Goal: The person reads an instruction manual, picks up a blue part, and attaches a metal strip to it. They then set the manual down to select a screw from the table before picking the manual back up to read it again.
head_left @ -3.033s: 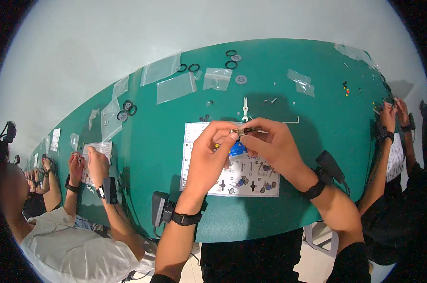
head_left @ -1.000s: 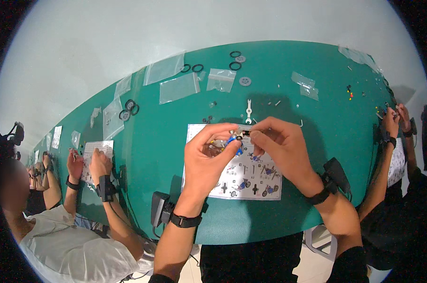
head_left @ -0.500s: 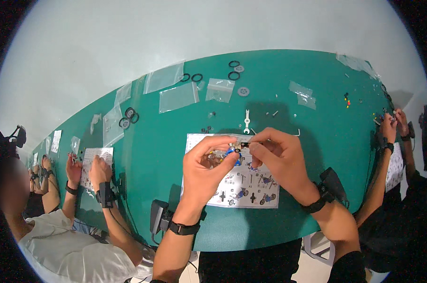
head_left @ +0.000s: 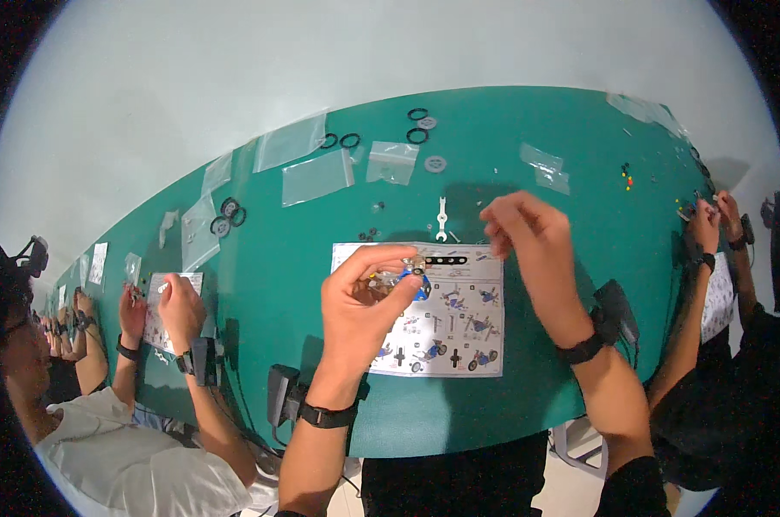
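Observation:
Between the thumb and fingers of my left hand (head_left: 355,297) is a small model assembly (head_left: 417,277) with blue and metallic parts. From its upper end a black strip with holes (head_left: 447,260) sticks out to the right. My fingers cover part of the assembly. My right hand (head_left: 534,237) is up to the right, apart from the assembly, above the green table. Its fingers are bent and slightly blurred, the tips apart, and nothing shows in them. Under my hands lies a printed instruction sheet (head_left: 441,345) with pictures of model motorbikes.
A pale flat wrench (head_left: 442,217) lies beyond the sheet. Farther back are clear plastic bags (head_left: 319,178), black rings (head_left: 416,136) and grey wheels (head_left: 435,164). People work on both sides; a hand (head_left: 180,314) is at the left, another (head_left: 707,226) at the right.
My right hand has let go of the black strip and moved up and to the right. My left hand keeps hold of the assembly, and the whole view has shifted slightly.

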Demonstrator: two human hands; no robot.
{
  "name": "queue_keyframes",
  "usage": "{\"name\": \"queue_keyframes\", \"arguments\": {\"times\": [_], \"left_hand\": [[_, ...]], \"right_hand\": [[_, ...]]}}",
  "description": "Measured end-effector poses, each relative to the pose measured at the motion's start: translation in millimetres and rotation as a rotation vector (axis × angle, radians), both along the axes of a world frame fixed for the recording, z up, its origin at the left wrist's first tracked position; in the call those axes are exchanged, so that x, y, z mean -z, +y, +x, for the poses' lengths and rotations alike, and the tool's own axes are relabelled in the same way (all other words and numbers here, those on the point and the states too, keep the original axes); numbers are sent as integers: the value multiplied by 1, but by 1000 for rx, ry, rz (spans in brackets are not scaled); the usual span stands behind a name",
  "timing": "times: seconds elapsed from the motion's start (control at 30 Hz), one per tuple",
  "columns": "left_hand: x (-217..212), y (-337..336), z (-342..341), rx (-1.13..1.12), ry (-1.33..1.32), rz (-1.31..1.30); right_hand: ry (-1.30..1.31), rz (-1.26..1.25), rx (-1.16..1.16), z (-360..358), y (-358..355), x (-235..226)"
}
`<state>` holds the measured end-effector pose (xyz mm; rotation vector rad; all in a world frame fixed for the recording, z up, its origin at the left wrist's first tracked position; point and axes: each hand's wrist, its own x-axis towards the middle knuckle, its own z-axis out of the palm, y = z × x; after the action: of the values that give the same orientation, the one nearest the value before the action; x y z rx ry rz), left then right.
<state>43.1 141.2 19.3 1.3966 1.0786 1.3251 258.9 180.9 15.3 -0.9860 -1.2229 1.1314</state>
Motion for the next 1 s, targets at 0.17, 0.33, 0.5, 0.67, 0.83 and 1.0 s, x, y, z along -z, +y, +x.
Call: {"name": "queue_keyframes", "arguments": {"times": [0.17, 0.33, 0.5, 0.67, 0.83, 1.0], "left_hand": [[-2, -2, -1, 9, 11, 35], [-4, -6, -1, 28, 22, 37], [-7, -3, -4, -10, 54, 94], [-8, 1, -15, -120, -7, 0], [-4, 3, -11, -94, -42, -2], [-5, 0, -11, -91, -17, -56]], "right_hand": [[-108, -20, 193, 22, 22, 8], [-415, 113, 256, 32, 31, 24], [-676, 256, 286, 49, 37, 27], [-795, 291, 167, 41, 30, 24], [-857, 380, 123, 42, 28, 33], [-895, 371, 109, 48, 33, 38]]}}
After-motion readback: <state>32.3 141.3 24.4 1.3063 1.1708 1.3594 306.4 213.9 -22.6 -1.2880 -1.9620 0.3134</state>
